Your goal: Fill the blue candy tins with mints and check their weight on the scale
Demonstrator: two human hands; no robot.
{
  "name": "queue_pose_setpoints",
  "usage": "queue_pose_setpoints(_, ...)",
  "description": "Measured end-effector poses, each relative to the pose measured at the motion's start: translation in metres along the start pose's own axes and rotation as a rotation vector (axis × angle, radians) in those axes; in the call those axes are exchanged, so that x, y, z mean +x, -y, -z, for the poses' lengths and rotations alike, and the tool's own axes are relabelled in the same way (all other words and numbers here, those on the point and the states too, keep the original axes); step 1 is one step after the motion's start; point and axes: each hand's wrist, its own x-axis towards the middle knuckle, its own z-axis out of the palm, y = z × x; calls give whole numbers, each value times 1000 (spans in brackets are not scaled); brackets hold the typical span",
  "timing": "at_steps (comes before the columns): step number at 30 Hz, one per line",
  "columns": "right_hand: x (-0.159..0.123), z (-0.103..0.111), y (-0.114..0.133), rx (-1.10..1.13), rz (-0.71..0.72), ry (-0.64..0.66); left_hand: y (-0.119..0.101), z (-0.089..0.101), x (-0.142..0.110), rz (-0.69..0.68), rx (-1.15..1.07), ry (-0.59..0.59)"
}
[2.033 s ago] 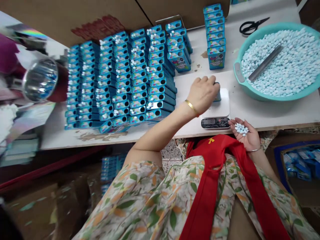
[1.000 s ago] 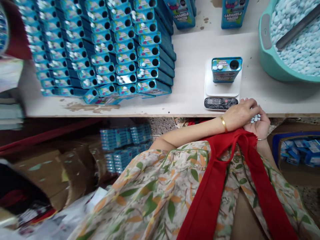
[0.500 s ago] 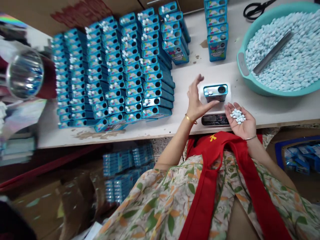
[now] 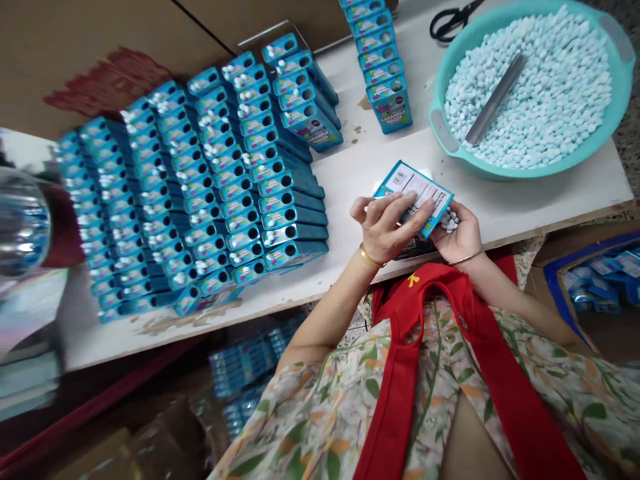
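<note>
My left hand [image 4: 384, 228], a gold bracelet at its wrist, grips a blue candy tin [image 4: 413, 184] lying tilted on its side, its printed back up. The tin's lower right end is over my right hand [image 4: 463, 237]. That hand is cupped, palm up, around a small pile of pale blue candies [image 4: 451, 221]. Whether candies are passing between tin and palm is hidden. Beneath the tin sits a kitchen scale [image 4: 416, 249], mostly covered; only its dark front panel and a bit of white platform show.
Rows of blue tins [image 4: 215, 193], many with candies on top, fill the table's left. Another column of tins [image 4: 391, 107] stands behind the scale. At right, a turquoise tub [image 4: 505, 171] of candies holds a metal scoop [image 4: 496, 100]. Scissors [image 4: 453, 23] lie behind it.
The tin stood upright on the scale, my left hand open beside it; now that hand has lifted and tipped it towards my right palm. The view has turned.
</note>
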Motion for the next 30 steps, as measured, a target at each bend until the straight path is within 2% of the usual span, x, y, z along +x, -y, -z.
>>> queue_pose_setpoints(4,3,3,1,3,11,42,11,-8,-6,-11,99,-114)
queue_pose_setpoints(9,3,2,3,-2,12,41,10,-8,-7,-27,198,-196)
queue_pose_setpoints(12,1,3,4,21,15,28,6,-8,-6,30,176,-180)
queue_pose_setpoints(15,0,9,7,13,21,42,6,-12,-4,112,38,-166)
queue_pose_setpoints(18,-2,19,13,-35,4,99,14,-21,-1,207,-126,-164)
queue_pose_setpoints(21,-4,27,18,-51,-6,124,26,-31,2,292,-196,-119)
queue_pose_setpoints(25,-9,36,22,-71,-25,122,35,-29,3,262,-220,-86)
queue_pose_setpoints(26,-10,39,23,-69,-32,120,33,-24,2,246,-207,-114)
queue_pose_setpoints(28,-12,42,23,-55,-37,117,23,-13,-2,186,-162,-280)
queue_pose_setpoints(30,-15,45,22,-52,-32,115,3,-2,-10,37,-148,-435)
